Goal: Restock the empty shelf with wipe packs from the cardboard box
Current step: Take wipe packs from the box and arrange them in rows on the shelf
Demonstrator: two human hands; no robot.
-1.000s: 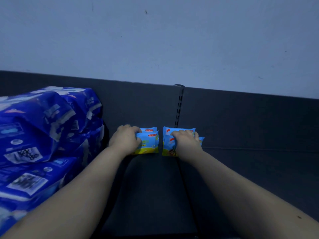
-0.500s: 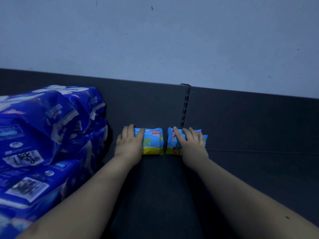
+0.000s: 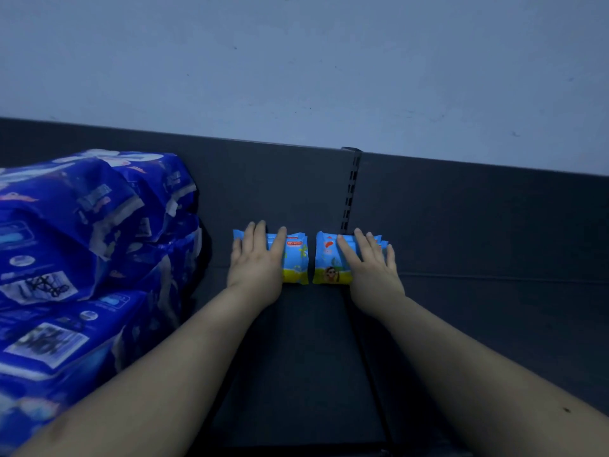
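Dim bluish light lay over a dark grey metal shelf below a pale painted wall. Both hands were open. The left hand lay flat, fingers straight, on the left wipe packs, a small bundle of light-blue plastic packets with a yellow band along the bottom. The right hand lay the same way on the right wipe packs, a matching bundle with a red mark near the top and a small printed figure on the yellow band.

A second earlier the fingers had been curled round the packs. Since then they had straightened and now covered the fronts.

The two bundles stood side by side with a narrow gap between them, at the rear of the shelf by its dark back panel. Whether they touched the panel could not be told. The right bundle sat at the foot of a slotted metal upright. Large dark-blue plastic packages were stacked on the left end of the shelf, near the left hand but apart from it.
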